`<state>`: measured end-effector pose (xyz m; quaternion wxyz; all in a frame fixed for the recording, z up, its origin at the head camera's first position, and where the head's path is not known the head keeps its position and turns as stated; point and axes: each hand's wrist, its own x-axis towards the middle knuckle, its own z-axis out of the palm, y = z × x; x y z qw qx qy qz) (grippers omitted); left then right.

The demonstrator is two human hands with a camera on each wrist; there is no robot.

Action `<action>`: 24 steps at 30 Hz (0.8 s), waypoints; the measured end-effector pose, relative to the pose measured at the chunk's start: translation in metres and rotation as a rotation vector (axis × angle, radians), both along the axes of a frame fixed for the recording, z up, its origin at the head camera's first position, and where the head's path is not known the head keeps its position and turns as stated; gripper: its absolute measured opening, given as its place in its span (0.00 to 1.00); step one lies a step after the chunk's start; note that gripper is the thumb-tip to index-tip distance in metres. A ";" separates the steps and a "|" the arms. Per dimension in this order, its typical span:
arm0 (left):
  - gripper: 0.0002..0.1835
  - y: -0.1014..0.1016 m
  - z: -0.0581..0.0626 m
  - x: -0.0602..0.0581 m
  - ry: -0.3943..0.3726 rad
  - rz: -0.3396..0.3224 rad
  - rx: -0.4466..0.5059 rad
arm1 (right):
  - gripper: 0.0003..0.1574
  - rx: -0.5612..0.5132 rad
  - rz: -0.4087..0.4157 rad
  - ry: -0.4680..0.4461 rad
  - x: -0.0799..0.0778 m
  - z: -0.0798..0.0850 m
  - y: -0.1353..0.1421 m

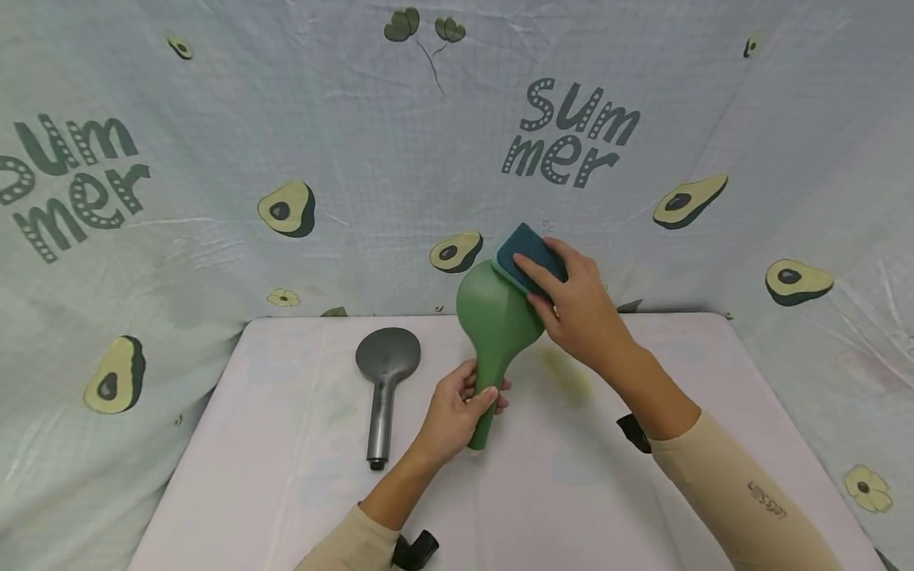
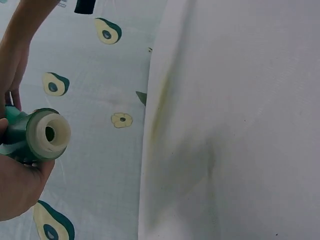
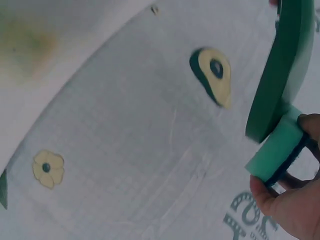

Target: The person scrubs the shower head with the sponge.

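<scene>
A green shower head (image 1: pixel 493 305) is held up over the table, tilted, its round head toward the back. My left hand (image 1: pixel 457 412) grips its handle, with the thumb across the front and fingers round behind. In the left wrist view the pale threaded end of the green shower head (image 2: pixel 52 134) faces the camera. My right hand (image 1: pixel 581 305) holds a sponge (image 1: pixel 531 258), dark blue on one face and light green on the other, against the upper right of the head. The right wrist view shows the sponge (image 3: pixel 280 150) pinched between thumb and fingers, its light green side touching the rim.
A grey shower head (image 1: pixel 385 365) lies on the pale table (image 1: pixel 286 492), left of my left hand. Black straps (image 1: pixel 416 551) show at both wrists. A cloth (image 1: pixel 343 159) printed with avocados hangs behind the table and at its sides. A yellowish stain (image 1: pixel 567 377) marks the tabletop.
</scene>
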<state>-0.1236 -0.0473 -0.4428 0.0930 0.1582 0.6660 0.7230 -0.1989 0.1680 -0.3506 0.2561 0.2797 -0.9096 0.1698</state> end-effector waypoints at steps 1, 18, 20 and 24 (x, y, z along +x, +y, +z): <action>0.19 0.000 0.001 0.000 -0.003 0.006 0.004 | 0.34 0.011 0.027 0.015 0.005 -0.004 -0.003; 0.22 -0.006 0.003 -0.005 0.021 0.016 0.063 | 0.36 -0.020 0.126 0.098 0.035 -0.026 -0.017; 0.22 -0.005 0.004 -0.004 0.021 0.007 0.063 | 0.35 -0.055 0.055 0.025 0.025 -0.011 -0.011; 0.22 -0.005 0.003 -0.003 0.023 -0.003 0.064 | 0.33 -0.121 -0.038 -0.110 0.004 0.010 0.001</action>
